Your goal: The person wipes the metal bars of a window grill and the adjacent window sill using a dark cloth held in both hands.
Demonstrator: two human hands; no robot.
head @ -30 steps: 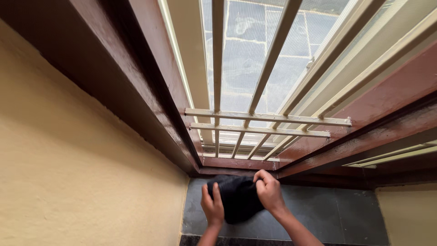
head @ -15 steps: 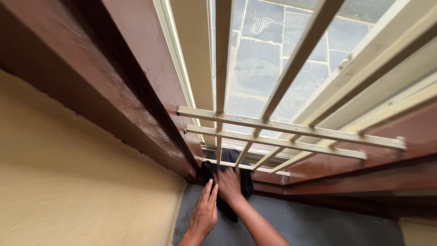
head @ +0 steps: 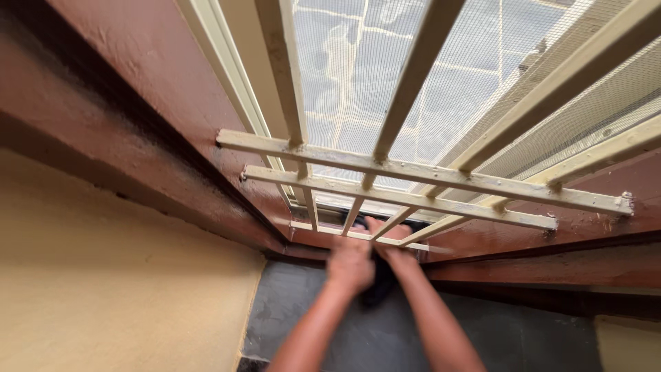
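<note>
Two bare hands reach up to the bottom of a window. The left hand [head: 350,265] is on the edge of the dark red-brown wooden window frame [head: 482,238], just under the lowest bar. It is blurry, so I cannot tell if its fingers are curled or flat. The right hand [head: 389,241] goes a bit higher, and its fingers poke up between the bars. It presses on a soft black cloth [head: 377,286]. The cloth is bunched up between the two hands. Part of it hangs down over the frame edge, and a little bit shows up in the window track behind the bars. I cannot tell if the right hand squeezes the cloth or just pushes on it, because the bars and the blur hide the fingers.

The cream metal window grille [head: 413,176] has two flat bars going across and thin bars going up. Its paint is chipped in spots. Behind it is a fine grey mesh screen [head: 358,83], with grey paving stones showing through it far below. Under the window lies a dark grey stone sill [head: 509,337]. A rough yellow wall [head: 117,282] fills the left side.
</note>
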